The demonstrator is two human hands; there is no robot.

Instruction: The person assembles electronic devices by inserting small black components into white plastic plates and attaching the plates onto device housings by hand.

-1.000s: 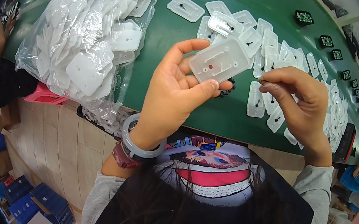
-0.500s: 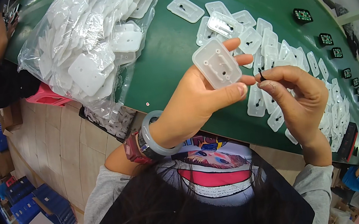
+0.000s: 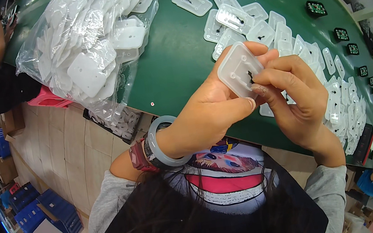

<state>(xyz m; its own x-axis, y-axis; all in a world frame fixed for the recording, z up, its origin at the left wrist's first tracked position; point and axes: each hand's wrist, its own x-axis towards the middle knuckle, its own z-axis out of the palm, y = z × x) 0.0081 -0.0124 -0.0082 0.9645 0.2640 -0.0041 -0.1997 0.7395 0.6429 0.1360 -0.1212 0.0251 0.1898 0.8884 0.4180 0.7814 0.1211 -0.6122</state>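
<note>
A green worktable (image 3: 175,66) stands over pale floor tiles (image 3: 73,150) beside blue crates (image 3: 44,215).

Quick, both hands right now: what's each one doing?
Left hand: closed on the translucent white plastic piece, held up over the green table.
Right hand: fingertips pinched at the small black part in that piece.

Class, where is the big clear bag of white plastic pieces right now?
In the head view, the clear bag lies at upper left on the green table, to the left of the left hand and the held tray.
</note>
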